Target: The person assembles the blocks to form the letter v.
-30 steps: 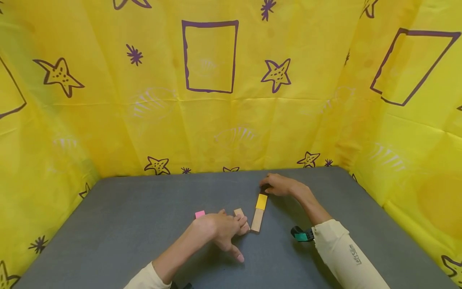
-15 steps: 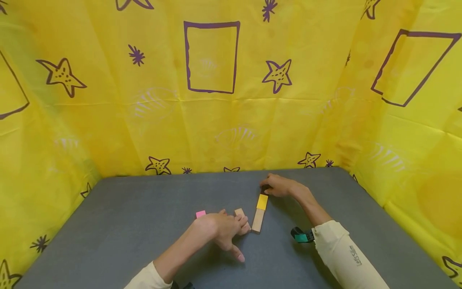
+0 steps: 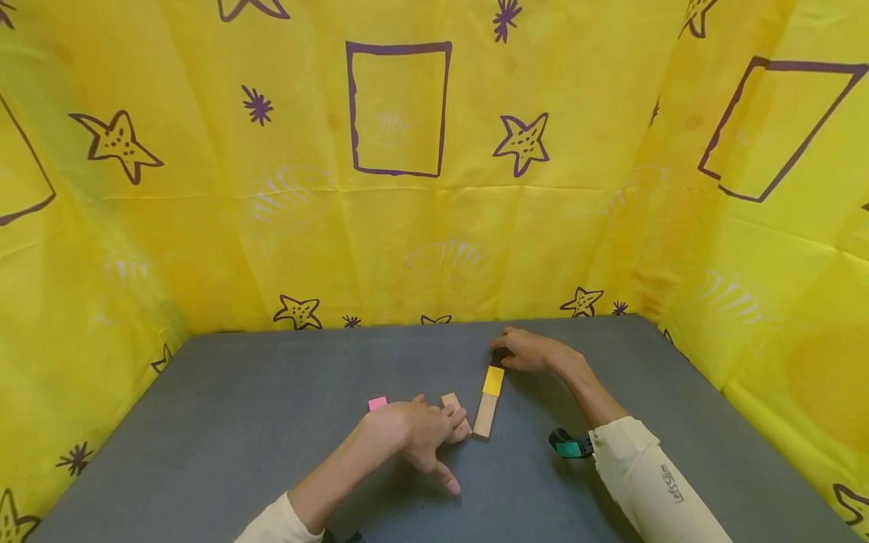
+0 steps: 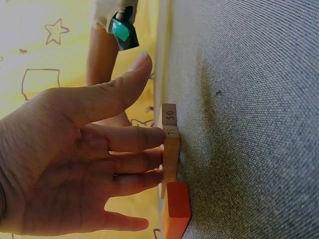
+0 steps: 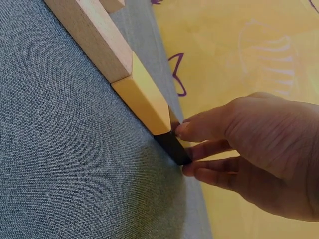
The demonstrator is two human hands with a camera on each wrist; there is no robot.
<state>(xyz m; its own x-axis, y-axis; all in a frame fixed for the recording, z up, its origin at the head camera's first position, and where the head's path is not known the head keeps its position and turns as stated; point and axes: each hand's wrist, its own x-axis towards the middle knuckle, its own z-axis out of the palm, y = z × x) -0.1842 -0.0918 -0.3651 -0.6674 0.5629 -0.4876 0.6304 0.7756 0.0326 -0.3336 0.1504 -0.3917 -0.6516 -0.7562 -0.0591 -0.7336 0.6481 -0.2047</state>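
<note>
Black block [image 5: 171, 148], yellow block [image 3: 492, 381] and plain wooden block [image 3: 485, 415] lie end to end on the counter [image 3: 271, 415]; a second wooden block [image 3: 449, 399] slants beside them.

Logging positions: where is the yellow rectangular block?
In the head view, the yellow rectangular block lies right of centre, between a plain wooden block and the black block at the right hand.

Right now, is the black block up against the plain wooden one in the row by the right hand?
No, the yellow block lies between the black block and the plain wooden block.
</note>
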